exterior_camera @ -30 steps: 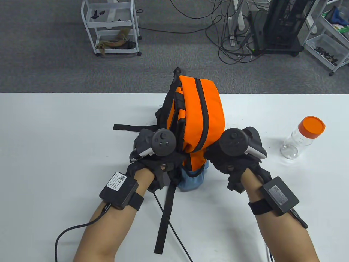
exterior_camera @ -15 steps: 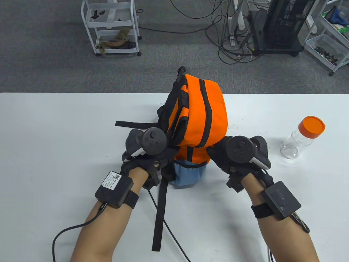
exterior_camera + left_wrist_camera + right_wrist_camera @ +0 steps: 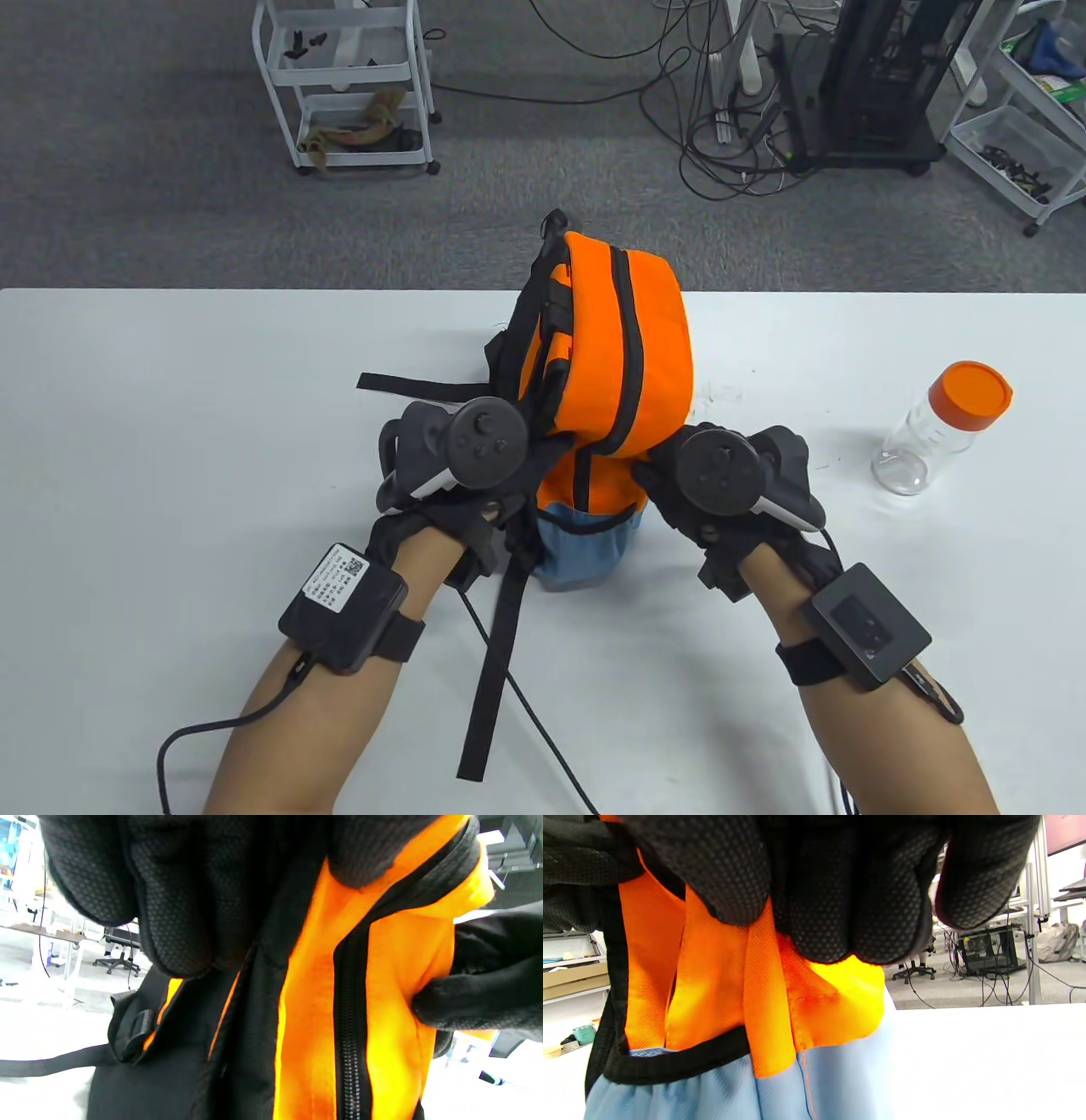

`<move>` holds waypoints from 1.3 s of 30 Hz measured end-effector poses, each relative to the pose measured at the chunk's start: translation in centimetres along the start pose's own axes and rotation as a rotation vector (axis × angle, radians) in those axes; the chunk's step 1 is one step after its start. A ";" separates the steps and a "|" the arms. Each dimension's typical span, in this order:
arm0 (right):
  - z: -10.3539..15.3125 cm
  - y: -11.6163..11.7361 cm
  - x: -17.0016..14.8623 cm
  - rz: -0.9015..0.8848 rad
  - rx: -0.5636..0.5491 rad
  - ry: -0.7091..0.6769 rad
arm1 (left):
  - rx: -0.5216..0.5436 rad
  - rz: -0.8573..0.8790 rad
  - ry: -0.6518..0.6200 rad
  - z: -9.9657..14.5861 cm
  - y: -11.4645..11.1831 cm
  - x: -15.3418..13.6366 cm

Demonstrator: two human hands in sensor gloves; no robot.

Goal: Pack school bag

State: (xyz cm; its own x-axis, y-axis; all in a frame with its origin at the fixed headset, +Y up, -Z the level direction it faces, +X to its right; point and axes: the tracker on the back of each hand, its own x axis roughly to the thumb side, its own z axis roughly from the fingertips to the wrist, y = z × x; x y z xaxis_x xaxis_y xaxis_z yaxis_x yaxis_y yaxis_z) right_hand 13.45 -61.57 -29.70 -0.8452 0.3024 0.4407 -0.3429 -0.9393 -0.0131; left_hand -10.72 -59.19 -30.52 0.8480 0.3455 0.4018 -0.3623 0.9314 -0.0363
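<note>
The left hand (image 3: 178, 887) hangs in from 12 o'clock, and its black gloved fingers (image 3: 182, 933) press on the orange bag (image 3: 314, 1018). A black zipper (image 3: 350, 1027) runs from 6 o'clock up toward 1 o'clock across the orange cloth. At 3 o'clock the other hand (image 3: 488, 997) pokes into the bag's side. At 8 o'clock a black buckle (image 3: 133, 1031) sits on the dark back of the bag, and a flat black strap (image 3: 51, 1065) lies out toward 9 o'clock over the white worktop (image 3: 38, 1094). Far off at 9 o'clock stands an office chair (image 3: 118, 957).
</note>
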 end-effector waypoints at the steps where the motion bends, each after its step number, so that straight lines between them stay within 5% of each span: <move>1: 0.0 -0.1 -0.2 -0.012 0.000 0.003 | 0.013 0.034 0.005 0.0 0.0 -0.4; 5: 0.4 -0.3 -0.4 -0.002 -0.010 0.011 | -0.010 0.077 0.017 0.3 -0.2 -0.9; 10: -0.2 -3.6 -1.6 0.080 0.069 0.067 | -0.020 0.092 0.041 0.6 -0.1 -1.5; 14: -1.0 -7.4 -4.8 0.197 -0.010 0.240 | -0.004 0.079 0.047 0.9 -0.3 -1.6; 19: -1.2 -10.1 -11.4 0.295 0.105 0.568 | -0.013 0.109 0.069 1.0 -0.5 -1.8; 24: 0.8 -8.9 -18.4 0.294 0.249 0.833 | -0.003 0.098 0.066 1.2 -0.6 -1.6; 29: 2.4 -7.8 -21.5 0.167 0.301 1.001 | -0.010 0.102 0.067 1.3 -0.7 -1.8; 39: 3.0 -7.9 -22.5 0.322 0.155 0.960 | -0.037 0.070 0.077 1.1 -2.0 -2.0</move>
State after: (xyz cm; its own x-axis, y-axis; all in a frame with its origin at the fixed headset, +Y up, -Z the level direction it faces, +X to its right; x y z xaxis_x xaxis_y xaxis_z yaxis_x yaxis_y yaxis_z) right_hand 36.37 -61.45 -36.84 -0.8828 -0.0299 -0.4687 -0.0420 -0.9889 0.1422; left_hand -12.18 -61.85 -30.25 0.8487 0.4164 0.3261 -0.4083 0.9077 -0.0964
